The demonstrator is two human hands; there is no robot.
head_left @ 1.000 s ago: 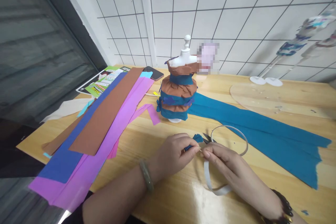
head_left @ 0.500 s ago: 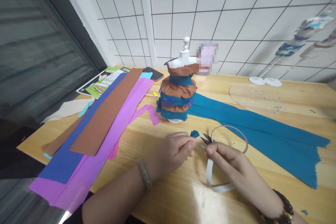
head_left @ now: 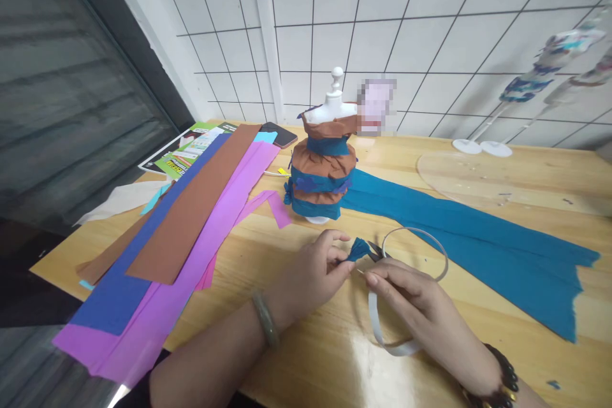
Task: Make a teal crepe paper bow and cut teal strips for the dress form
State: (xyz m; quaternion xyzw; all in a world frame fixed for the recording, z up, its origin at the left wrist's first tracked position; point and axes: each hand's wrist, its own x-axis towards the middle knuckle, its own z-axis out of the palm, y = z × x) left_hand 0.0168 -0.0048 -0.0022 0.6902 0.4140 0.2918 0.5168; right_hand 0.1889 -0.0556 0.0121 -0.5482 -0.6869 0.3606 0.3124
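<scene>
A small gathered piece of teal crepe paper (head_left: 358, 249) is pinched between the thumb and fingers of my left hand (head_left: 313, 271). My right hand (head_left: 423, 306), closed, grips a narrow white strip (head_left: 377, 325) that loops below and behind it; the strip's tip is close to my left thumb. Dark scissor blades (head_left: 377, 251) show just above the right fingers, near the teal piece; whether that hand also holds the scissors I cannot tell. Beyond my hands, a small white dress form (head_left: 333, 102) stands upright, dressed in brown and teal crepe paper (head_left: 327, 166).
On the wooden table (head_left: 282, 268), a long teal crepe sheet (head_left: 502, 255) stretches right. Brown (head_left: 196, 204), blue (head_left: 108, 296) and purple (head_left: 205, 236) sheets overlap at left. A phone (head_left: 282, 134), a clear disc (head_left: 459, 178) and two slender stands (head_left: 473, 146) are further back.
The teal piece shows more fully as my left fingers have spread around it. My right hand has moved slightly left, bringing the white strip's tip closer to my left thumb.
</scene>
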